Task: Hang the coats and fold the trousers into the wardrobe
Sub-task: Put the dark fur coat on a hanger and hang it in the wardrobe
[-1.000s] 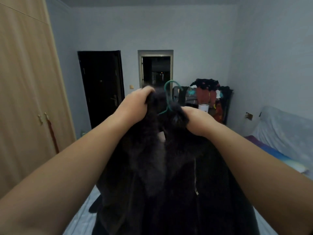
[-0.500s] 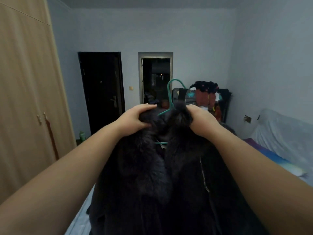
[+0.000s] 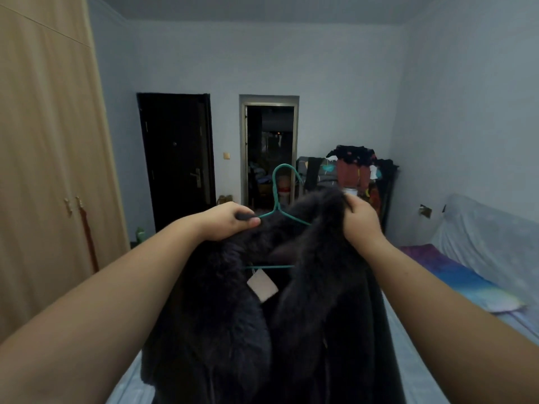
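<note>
A dark furry coat (image 3: 233,316) hangs in front of me on a green wire hanger (image 3: 278,185), whose hook sticks up between my hands. My left hand (image 3: 227,221) grips the coat's left shoulder together with the hanger's left arm. Over on the other side, my right hand (image 3: 360,221) clutches the fur collar and lifts it. A pale label (image 3: 262,285) shows inside the open neck, below the hanger's bottom bar. The wooden wardrobe (image 3: 43,170) stands at the left with its doors closed.
A bed (image 3: 408,360) with a light cover lies below and to the right, with a colourful blanket (image 3: 455,275) along the wall. A rack piled with clothes (image 3: 355,170) stands at the back right. A dark door (image 3: 178,158) and an open doorway (image 3: 269,150) are in the far wall.
My hands have drawn apart and the collar has opened, baring the hanger's arms and the label. My left hand has shifted onto the hanger's left arm.
</note>
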The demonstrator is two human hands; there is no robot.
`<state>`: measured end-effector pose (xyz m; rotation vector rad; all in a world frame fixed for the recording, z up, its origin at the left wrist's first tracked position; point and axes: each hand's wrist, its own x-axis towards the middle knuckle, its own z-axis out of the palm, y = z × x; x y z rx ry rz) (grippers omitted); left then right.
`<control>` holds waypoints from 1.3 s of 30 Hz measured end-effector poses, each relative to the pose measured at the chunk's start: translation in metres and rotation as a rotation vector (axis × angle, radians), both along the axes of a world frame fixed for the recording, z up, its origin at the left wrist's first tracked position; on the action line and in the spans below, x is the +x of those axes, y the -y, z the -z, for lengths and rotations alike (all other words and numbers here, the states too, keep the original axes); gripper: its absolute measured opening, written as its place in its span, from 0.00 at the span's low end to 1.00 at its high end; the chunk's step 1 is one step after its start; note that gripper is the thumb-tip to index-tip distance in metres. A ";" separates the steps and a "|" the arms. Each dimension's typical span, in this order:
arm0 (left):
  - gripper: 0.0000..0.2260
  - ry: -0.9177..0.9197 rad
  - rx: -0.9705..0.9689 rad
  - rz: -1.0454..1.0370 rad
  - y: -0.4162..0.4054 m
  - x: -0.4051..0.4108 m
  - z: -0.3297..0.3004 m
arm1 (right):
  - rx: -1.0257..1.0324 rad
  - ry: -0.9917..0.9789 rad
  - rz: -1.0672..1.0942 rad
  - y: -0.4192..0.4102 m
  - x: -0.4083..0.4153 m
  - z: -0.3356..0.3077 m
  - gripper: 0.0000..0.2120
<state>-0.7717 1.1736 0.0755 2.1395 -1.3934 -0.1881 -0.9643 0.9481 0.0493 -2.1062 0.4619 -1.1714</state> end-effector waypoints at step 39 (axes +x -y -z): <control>0.10 0.397 -0.248 -0.771 -0.097 -0.063 -0.012 | -0.575 -0.617 -0.558 -0.073 0.036 -0.008 0.08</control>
